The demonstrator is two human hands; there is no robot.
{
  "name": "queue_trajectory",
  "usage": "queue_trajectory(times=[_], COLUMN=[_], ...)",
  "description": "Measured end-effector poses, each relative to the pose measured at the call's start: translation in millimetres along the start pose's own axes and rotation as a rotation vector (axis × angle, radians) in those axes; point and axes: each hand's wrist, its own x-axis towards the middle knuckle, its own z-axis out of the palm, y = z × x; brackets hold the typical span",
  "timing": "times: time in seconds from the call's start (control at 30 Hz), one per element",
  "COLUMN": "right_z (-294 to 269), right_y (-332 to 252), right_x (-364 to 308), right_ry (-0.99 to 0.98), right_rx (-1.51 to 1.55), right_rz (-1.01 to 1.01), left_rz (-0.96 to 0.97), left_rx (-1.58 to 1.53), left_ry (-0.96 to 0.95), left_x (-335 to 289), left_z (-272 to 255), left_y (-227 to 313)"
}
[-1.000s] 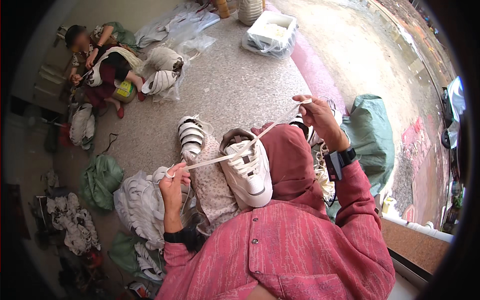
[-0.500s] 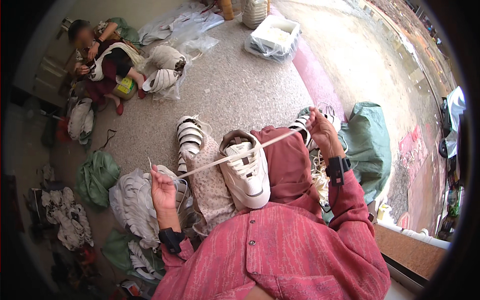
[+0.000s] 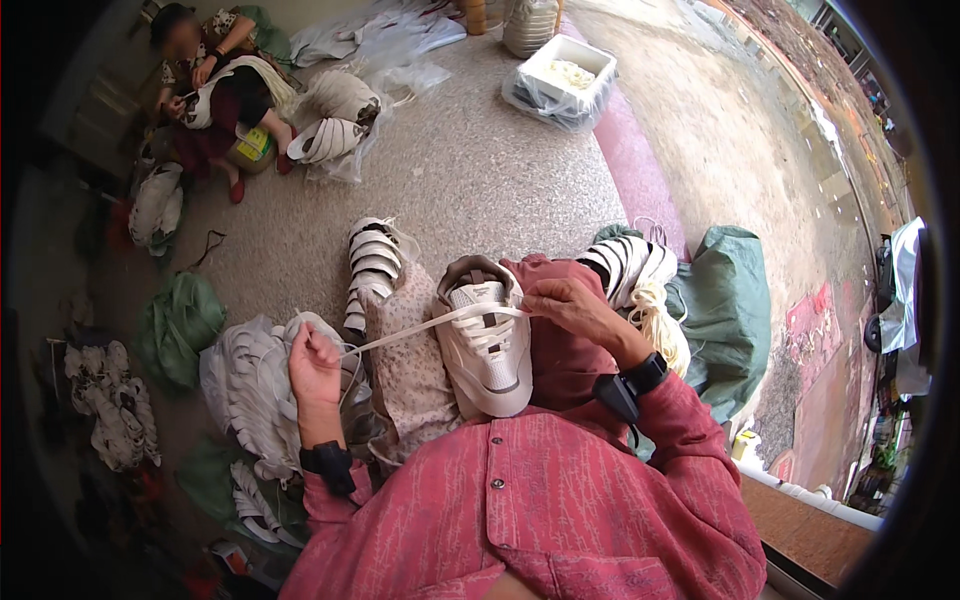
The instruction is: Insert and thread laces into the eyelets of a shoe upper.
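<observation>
A speckled grey floor (image 3: 470, 190) fills the upper middle of the view, and beyond it on the right runs a rough stretch of open ground (image 3: 740, 130). A large green sack (image 3: 735, 310) slumps at the person's right side, with a bundle of white shoe uppers (image 3: 625, 265) and pale cord lying against it. On the left lies a heap of white shoe parts (image 3: 250, 390), next to a smaller green bag (image 3: 180, 320). Far off at the upper left another person (image 3: 215, 85) sits on the floor among more white shoe pieces (image 3: 325, 140). A white tray wrapped in clear plastic (image 3: 562, 78) stands on the floor at the top, well apart from the hands.

In the person's lap, on the red cloth over the knees, rests a white sneaker (image 3: 488, 345) with its toe pointing toward the wearer and its opening toward the floor. A flat white shoelace (image 3: 425, 328) runs taut from the sneaker's upper eyelets out to the left. The right hand (image 3: 565, 305) sits at the sneaker's collar, fingers closed together and pinching the lace just where it meets the eyelets. The left hand (image 3: 315, 360) is held out to the side above the white heap, curled into a closed grip around the far end of the lace. Another stack of striped white uppers (image 3: 372, 270) stands on the floor just beyond the lap, between the two hands
</observation>
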Motion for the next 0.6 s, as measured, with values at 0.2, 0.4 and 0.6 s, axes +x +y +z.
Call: queue_trajectory(times=[0.2,0.4,0.6], right_z=[-8,-2,-13], right_y=[-3,11,-13], right_x=[5,18,28], right_ry=[-0.093,-0.087,0.021], right_rx=[0.140,-0.149,-0.296], right_rz=[0.302,-0.159,0.051], left_rz=[-0.036,0.149,0.297], left_rx=[0.090,0.816,1.195], left_ry=[-0.174,-0.292,-0.564], left_x=[-10,-19,-23], left_z=[-11,21,55], left_y=[8,-36,-70])
